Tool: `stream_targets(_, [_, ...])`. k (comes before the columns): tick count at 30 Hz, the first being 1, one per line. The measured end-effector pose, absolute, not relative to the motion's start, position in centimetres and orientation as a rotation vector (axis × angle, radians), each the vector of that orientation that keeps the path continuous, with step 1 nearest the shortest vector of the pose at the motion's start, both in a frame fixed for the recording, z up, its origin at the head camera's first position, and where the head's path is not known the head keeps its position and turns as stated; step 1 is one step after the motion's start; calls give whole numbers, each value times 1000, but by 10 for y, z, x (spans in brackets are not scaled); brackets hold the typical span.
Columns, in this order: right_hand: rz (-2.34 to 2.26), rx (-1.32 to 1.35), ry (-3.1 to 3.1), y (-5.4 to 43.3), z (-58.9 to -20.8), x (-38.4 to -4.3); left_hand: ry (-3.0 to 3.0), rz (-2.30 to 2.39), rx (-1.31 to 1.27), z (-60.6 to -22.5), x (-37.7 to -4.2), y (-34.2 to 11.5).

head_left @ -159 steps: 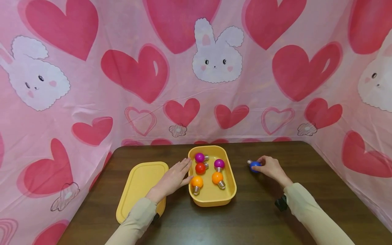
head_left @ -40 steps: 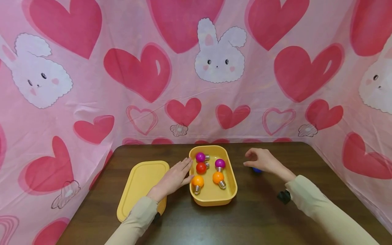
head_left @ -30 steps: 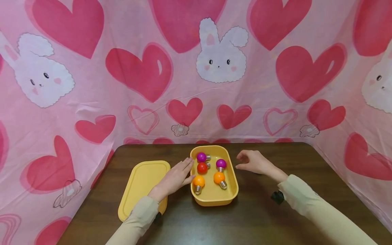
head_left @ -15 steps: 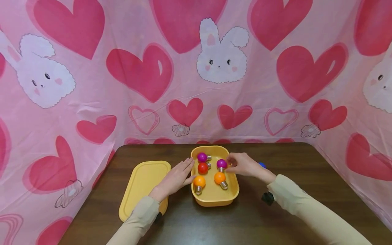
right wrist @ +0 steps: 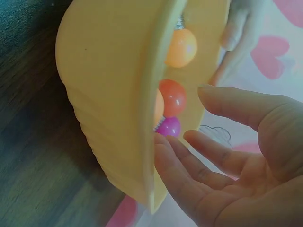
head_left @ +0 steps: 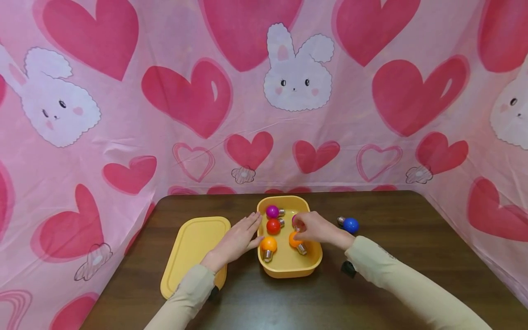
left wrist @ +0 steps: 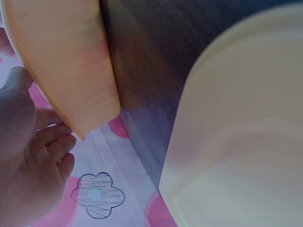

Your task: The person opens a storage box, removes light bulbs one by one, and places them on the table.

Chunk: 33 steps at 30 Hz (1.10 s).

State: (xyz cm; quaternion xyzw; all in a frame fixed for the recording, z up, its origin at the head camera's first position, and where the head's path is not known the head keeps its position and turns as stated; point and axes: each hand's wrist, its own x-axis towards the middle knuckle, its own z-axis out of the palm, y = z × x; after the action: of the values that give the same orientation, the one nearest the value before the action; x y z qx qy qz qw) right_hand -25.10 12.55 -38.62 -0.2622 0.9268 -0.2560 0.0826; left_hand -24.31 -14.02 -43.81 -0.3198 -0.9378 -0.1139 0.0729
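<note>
In the head view my left hand [head_left: 235, 240] rests on the left rim of a yellow box [head_left: 289, 274], its fingers straight. The left wrist view has those fingertips [left wrist: 61, 146] at the rim. My right hand [head_left: 319, 229] reaches over the right rim, thumb and fingers parted with nothing between them. Beneath it are an orange bulb [head_left: 295, 238] and a purple bulb [head_left: 294, 221], each partly covered by the fingers. Along the box's left side lie another purple bulb [head_left: 272, 211], a red bulb [head_left: 273, 226] and another orange bulb [head_left: 268, 245].
On the dark wooden table [head_left: 284, 302], a blue bulb [head_left: 350, 225] lies to the right of the box, its metal base pointing left. A yellow lid [head_left: 191, 250] lies on the left, partly under my left forearm. Behind the table hangs a pink heart-patterned cloth [head_left: 247, 114].
My right hand has let go of the blue bulb, leaving it on the table, and moved left over the box. The left hand has stayed at the rim.
</note>
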Motion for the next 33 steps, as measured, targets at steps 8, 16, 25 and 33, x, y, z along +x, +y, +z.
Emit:
stream_targets(8, [-612, -647, 2777, 116, -392, -252, -2796, -328, -975, -439, -243, -141])
stream_targets(16, [-558, -636, 2769, 110, -394, -250, -2781, -323, -978, -438, -242, -141])
stream_targets(25, [-523, -675, 2738, 106, -399, -248, -2817, -330, -958, -438, -242, -141])
stream_targets(33, [-464, -664, 2713, 103, -398, -245, -2836, -355, -954, -438, -243, -142])
